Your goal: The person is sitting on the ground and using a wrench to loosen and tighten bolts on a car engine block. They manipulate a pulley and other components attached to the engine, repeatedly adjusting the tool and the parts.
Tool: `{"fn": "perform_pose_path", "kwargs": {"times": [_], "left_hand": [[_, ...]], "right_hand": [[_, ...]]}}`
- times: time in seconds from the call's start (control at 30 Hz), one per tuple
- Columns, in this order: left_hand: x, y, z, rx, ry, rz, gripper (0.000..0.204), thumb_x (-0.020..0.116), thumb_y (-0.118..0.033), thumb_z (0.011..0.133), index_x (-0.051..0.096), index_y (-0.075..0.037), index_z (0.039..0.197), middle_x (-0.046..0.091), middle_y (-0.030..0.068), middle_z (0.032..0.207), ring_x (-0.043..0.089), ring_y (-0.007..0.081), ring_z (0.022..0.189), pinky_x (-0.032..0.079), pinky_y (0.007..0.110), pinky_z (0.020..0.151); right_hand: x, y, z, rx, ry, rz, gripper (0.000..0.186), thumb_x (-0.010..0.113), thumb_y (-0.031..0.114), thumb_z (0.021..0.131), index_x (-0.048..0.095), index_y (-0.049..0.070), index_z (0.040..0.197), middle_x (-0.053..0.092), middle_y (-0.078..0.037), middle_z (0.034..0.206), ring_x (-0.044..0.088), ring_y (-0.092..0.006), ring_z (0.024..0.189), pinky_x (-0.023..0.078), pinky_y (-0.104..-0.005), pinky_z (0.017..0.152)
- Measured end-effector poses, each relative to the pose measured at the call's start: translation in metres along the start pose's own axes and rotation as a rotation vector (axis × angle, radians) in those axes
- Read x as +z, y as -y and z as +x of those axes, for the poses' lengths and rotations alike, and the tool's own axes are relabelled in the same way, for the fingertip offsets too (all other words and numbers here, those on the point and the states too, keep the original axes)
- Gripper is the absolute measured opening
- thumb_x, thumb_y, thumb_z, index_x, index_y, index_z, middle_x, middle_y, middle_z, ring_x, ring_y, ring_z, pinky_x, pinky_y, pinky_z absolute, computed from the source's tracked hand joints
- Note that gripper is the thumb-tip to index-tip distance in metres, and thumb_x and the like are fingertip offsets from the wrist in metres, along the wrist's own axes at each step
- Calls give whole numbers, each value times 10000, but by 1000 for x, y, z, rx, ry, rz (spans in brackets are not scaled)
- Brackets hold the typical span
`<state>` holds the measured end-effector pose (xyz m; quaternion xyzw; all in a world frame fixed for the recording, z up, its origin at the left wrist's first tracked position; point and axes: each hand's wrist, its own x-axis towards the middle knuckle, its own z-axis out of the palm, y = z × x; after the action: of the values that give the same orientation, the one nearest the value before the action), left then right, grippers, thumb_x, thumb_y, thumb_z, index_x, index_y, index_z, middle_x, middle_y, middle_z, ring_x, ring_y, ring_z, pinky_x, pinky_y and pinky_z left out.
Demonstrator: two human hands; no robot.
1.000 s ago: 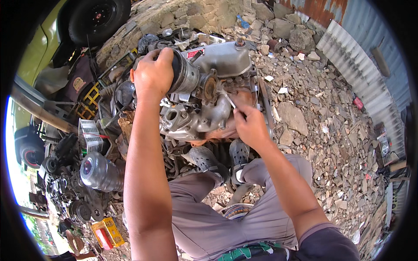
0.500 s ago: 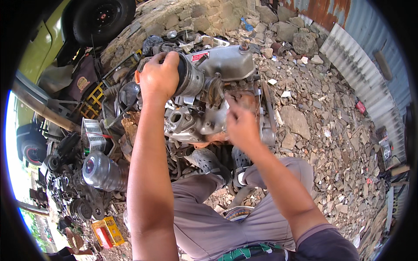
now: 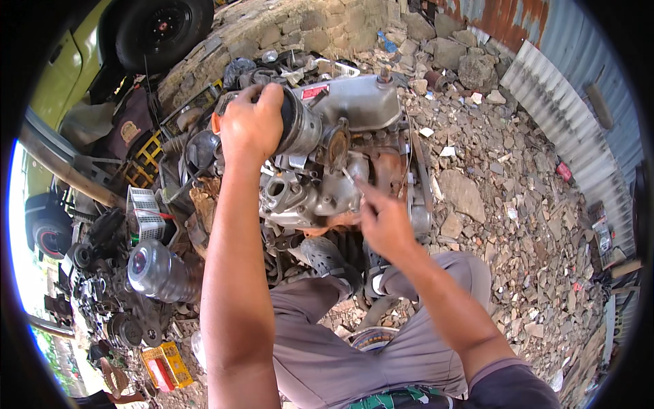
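Observation:
An engine (image 3: 361, 102) with a grey metal cover and rusty brown lower parts stands before me. My left hand (image 3: 252, 126) is closed over the end of a round, black-banded metal housing (image 3: 308, 129) at the engine's left side. A tan-faced round flange (image 3: 337, 146) faces right beside that housing. My right hand (image 3: 387, 221), slightly blurred, is closed on a thin, pale-tipped tool (image 3: 347, 174) whose exact kind I cannot make out. Its tip is just below the flange, by the grey metal manifold (image 3: 340, 194). The fingers hide the tool's other end.
Left of the engine lie a clear plastic jug (image 3: 160, 271), a white basket (image 3: 146, 215), a yellow crate (image 3: 167, 365) and several greasy parts. A vehicle tyre (image 3: 163, 27) is at far left. Rubble (image 3: 504, 238) and corrugated sheets (image 3: 572, 136) lie to the right.
My right hand has moved down and slightly right, away from the flange, uncovering its tan face and the rusty part. My left hand keeps its hold on the round housing.

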<state>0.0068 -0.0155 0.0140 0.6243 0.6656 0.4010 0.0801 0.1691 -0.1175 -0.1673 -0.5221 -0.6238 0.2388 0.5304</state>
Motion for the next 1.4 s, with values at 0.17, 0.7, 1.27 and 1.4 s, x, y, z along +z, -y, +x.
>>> {"fn": "perform_pose_path", "kwargs": {"times": [0.17,0.7,1.27,1.4], "left_hand": [[2,-5,-1,-13,4,-47,631,524,-463,802,689,-13,1212,660,268,1215,612,384,1184,434,393,1042],[1,-2,-2,3,-22,-22,620,527,-470,807,699,-15,1192,659,270,1213,609,384,1187,437,400,1039],[6,2,3,21,-59,0,617,518,-472,797,707,-16,1166,670,269,1182,621,406,1153,441,408,1026],[5,-3,0,-11,-48,-45,611,542,-457,797,697,-24,1199,656,262,1223,613,375,1188,431,374,1034]], "right_hand": [[1,11,27,217,-56,85,463,561,59,915,586,88,1377,656,-268,769,656,-348,623,527,-397,667],[-1,-4,-1,145,32,10,435,542,84,933,599,113,1363,646,-299,818,672,-370,666,512,-392,655],[-12,16,37,220,-20,-11,424,525,82,951,595,95,1369,659,-246,779,638,-242,635,505,-371,666],[2,-3,9,253,25,13,412,529,70,950,604,72,1355,690,-215,779,612,-181,618,497,-342,628]]}}
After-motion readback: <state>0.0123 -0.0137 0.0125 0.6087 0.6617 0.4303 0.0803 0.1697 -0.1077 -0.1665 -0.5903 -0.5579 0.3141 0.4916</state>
